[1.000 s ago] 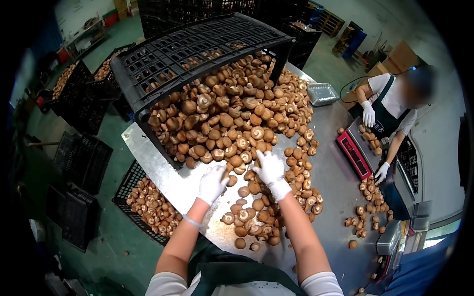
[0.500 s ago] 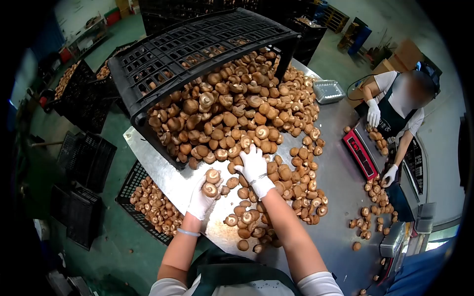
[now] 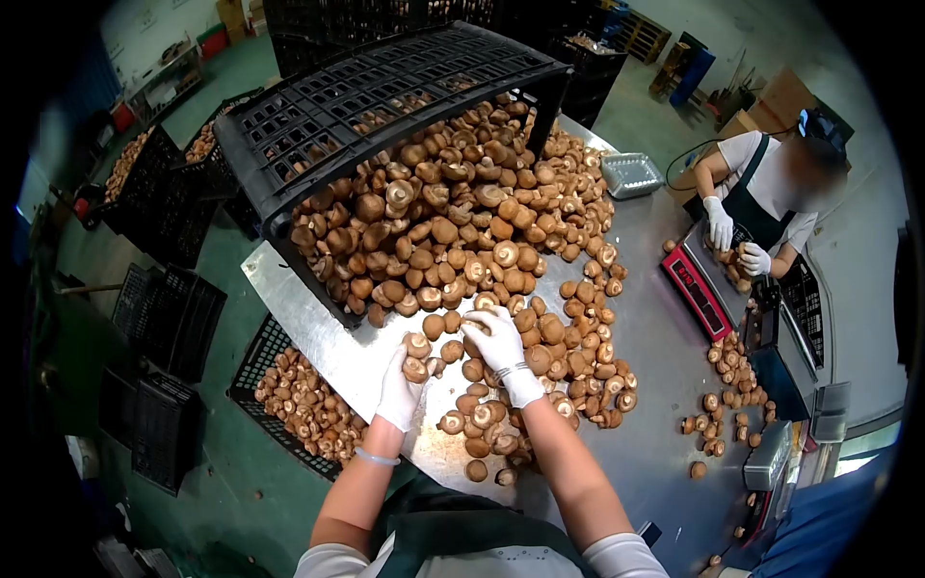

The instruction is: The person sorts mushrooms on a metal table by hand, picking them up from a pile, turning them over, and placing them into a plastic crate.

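Observation:
My left hand (image 3: 398,388), in a white glove, holds two mushrooms (image 3: 415,356), one above the other, over the bare metal near the table's left edge. To its right, my right hand (image 3: 493,339), also gloved, has its fingers curled round a brown mushroom (image 3: 472,326) that is partly hidden by the glove. Above both hands, a big heap of mushrooms (image 3: 443,231) spills from a tipped black crate (image 3: 385,91) onto the metal table (image 3: 636,289). Loose mushrooms (image 3: 491,424) lie below and right of my right hand.
A mesh crate of mushrooms (image 3: 306,409) stands below the table's left edge. On the right, a co-worker (image 3: 761,197) handles mushrooms at a red scale (image 3: 696,289). A clear plastic tray (image 3: 631,175) lies behind the heap. Black crates (image 3: 169,318) stand on the floor.
My right hand has drawn back from the heap toward my left hand, its fingers now round a mushroom. The co-worker's lower hand has moved up to the scale.

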`<state>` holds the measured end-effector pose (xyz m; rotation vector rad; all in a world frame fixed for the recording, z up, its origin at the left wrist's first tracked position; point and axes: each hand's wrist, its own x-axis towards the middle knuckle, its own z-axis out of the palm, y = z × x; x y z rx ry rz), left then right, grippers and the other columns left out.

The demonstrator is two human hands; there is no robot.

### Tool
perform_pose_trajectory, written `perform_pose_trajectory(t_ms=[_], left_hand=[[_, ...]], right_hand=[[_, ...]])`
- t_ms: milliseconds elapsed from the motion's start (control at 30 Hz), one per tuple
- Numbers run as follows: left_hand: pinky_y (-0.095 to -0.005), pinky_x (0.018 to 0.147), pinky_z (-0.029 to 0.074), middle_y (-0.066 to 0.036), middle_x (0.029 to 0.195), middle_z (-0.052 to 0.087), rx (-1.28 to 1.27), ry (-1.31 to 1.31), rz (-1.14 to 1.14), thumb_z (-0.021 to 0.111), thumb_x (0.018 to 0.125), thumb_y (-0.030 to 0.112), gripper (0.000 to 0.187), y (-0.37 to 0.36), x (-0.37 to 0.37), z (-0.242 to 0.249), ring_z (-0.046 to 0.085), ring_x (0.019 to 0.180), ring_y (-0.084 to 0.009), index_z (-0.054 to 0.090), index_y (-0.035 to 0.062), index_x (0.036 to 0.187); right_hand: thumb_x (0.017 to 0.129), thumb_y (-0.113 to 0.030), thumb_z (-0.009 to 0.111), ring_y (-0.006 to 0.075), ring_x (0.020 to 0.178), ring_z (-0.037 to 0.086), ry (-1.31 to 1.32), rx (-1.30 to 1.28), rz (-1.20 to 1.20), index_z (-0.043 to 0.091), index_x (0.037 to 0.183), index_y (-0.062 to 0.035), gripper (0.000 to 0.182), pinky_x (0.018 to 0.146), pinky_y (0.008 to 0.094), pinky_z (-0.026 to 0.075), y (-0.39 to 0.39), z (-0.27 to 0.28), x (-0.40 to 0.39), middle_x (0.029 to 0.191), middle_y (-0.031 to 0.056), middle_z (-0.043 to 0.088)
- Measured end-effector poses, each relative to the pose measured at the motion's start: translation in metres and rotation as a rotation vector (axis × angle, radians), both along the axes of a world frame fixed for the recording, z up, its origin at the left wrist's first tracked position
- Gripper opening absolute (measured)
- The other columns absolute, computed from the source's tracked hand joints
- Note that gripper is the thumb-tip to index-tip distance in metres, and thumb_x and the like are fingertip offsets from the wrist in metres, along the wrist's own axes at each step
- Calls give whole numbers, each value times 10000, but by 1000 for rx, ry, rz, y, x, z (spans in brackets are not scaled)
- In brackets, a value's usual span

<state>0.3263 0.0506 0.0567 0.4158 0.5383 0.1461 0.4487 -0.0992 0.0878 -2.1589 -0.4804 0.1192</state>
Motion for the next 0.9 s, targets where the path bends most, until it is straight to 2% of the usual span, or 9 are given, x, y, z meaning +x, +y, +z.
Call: perform_pose_trajectory(t_ms=[167, 300, 400, 467, 600, 667, 767, 833, 900], left_hand=[[-377, 922, 451, -81, 1198, 539, 62, 106, 178, 437, 960, 308, 379, 2, 6, 3, 528, 1101, -244, 465, 90, 1268], [-394, 972, 412, -118, 1245, 511, -173, 68, 250, 398, 966, 329, 446, 15, -12, 10, 489, 1151, -238, 433, 26, 1291], [-401, 1015, 388, -131, 1344, 449, -255, -54, 143, 384, 977, 325, 477, 17, -33, 37, 425, 1242, -287, 390, 14, 1338], [-415, 1070, 333, -142, 1388, 406, -222, -155, 160, 366, 979, 391, 543, 20, -38, 26, 373, 1282, -304, 349, 10, 1366], [-416, 1061, 345, -140, 1375, 415, -235, -212, 171, 375, 980, 390, 537, 20, -46, 36, 387, 1269, -296, 352, 16, 1365], [-412, 1048, 361, -133, 1357, 434, -208, -193, 179, 382, 981, 378, 520, 15, -46, 35, 413, 1249, -281, 366, 17, 1355], [-351, 971, 422, -91, 1224, 517, 151, -30, 164, 405, 983, 291, 406, -7, -41, 57, 517, 1115, -194, 443, 28, 1289], [-308, 947, 427, -95, 1214, 517, 461, -40, 105, 391, 989, 251, 393, -33, -47, 75, 517, 1105, -181, 443, 14, 1298], [-295, 971, 410, -136, 1256, 507, 817, -37, 38, 353, 1001, 193, 376, -43, -55, 82, 503, 1133, -203, 445, -28, 1290]], right_hand=[[637, -288, 773, 341, 1105, 472, -392, -424, 194, 614, 1115, -175, 516, 879, 401, 461, 41, 17, -6, 1249, 168, 470], [611, -243, 769, 318, 1089, 453, -516, -800, 229, 625, 985, -112, 421, 795, 427, 472, 80, -6, -1, 1260, 135, 447], [799, -160, 546, 293, 1043, 481, -626, -711, 257, 657, 932, -63, 198, 731, 396, 476, 78, -20, 11, 1211, 123, 486], [749, -237, 631, 305, 1032, 485, -618, -682, 337, 673, 892, -78, 218, 745, 404, 478, 67, 1, 13, 1177, 137, 501], [734, -316, 690, 280, 888, 554, -226, -101, 140, 682, 750, -61, 255, 741, 395, 484, 50, 13, 4, 961, 124, 574], [794, -276, 661, 244, 832, 572, -2, 171, 265, 676, 790, -51, 226, 735, 391, 476, 33, 21, -6, 875, 99, 577], [890, -231, 585, 87, 661, 552, 627, 408, 234, 638, 974, -71, 189, 548, 231, 471, 16, 27, -62, 927, 21, 608], [910, -215, 542, 100, 931, 562, 726, 390, 162, 591, 1105, -71, 247, 801, 223, 463, 10, 39, -95, 1074, 28, 584], [932, -261, 527, 145, 1176, 456, 777, 704, 229, 410, 1335, -50, 471, 978, 269, 383, -4, 18, -110, 1319, 65, 451]])
